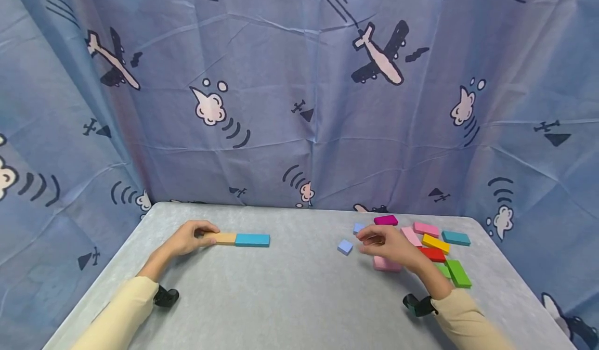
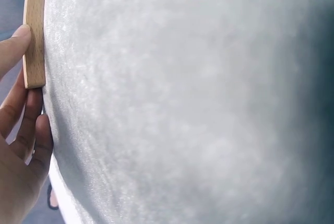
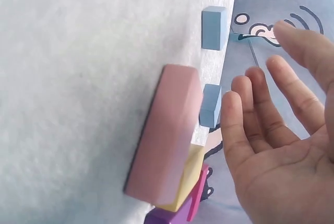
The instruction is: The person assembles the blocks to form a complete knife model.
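On the left of the table, my left hand (image 1: 191, 237) grips the end of a tan wooden block (image 1: 225, 238). In the left wrist view the thumb presses one side of this block (image 2: 35, 51), with the fingers around its end. A blue block (image 1: 252, 241) lies end to end with it. My right hand (image 1: 389, 243) hovers at the right with relaxed fingers and nothing between them. Just left of its fingertips lies a small light-blue block (image 1: 345, 247); a second small light-blue block (image 1: 359, 228) lies behind them. Below the hand is a pink block (image 1: 386, 264).
To the right lie several coloured blocks, among them a magenta block (image 1: 386, 220), a yellow block (image 1: 436, 244), a red block (image 1: 433, 255), a green block (image 1: 458, 273) and a teal block (image 1: 456, 238). A patterned blue curtain (image 1: 271, 105) hangs behind the grey table (image 1: 299, 298).
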`<move>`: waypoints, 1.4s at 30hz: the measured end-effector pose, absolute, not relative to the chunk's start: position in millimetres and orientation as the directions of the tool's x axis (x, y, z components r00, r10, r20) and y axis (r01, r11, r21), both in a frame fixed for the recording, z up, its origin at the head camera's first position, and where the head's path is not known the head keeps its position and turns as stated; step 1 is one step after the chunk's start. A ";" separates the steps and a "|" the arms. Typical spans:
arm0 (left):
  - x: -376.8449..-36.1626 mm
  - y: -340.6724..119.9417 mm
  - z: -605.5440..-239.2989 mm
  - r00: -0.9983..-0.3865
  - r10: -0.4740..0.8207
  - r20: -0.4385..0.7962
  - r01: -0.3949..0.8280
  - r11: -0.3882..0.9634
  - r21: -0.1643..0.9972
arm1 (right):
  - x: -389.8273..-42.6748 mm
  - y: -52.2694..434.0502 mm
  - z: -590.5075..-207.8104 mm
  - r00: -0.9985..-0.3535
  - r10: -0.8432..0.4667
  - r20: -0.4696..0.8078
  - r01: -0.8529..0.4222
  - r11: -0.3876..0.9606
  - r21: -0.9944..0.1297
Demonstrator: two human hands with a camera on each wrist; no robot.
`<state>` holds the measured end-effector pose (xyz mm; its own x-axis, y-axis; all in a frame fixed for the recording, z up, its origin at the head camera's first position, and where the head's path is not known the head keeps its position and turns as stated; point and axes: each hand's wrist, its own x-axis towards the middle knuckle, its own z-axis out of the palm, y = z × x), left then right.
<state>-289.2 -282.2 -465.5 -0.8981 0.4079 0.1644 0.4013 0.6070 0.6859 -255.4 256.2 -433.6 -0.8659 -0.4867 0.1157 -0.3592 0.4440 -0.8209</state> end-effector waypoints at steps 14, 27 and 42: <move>-288.0 -283.3 -466.6 -0.905 0.399 0.148 0.383 0.614 0.690 | -251.1 266.3 -437.4 -0.884 -0.461 0.084 -0.329 0.482 -0.812; -289.4 -283.4 -467.8 -0.903 0.401 0.156 0.390 0.608 0.692 | -244.0 289.8 -442.2 -0.876 -0.480 0.032 -0.319 0.531 -0.785; -288.4 -282.4 -467.1 -0.904 0.399 0.153 0.384 0.601 0.700 | -243.5 289.4 -446.2 -0.878 -0.478 0.002 -0.348 0.638 -0.687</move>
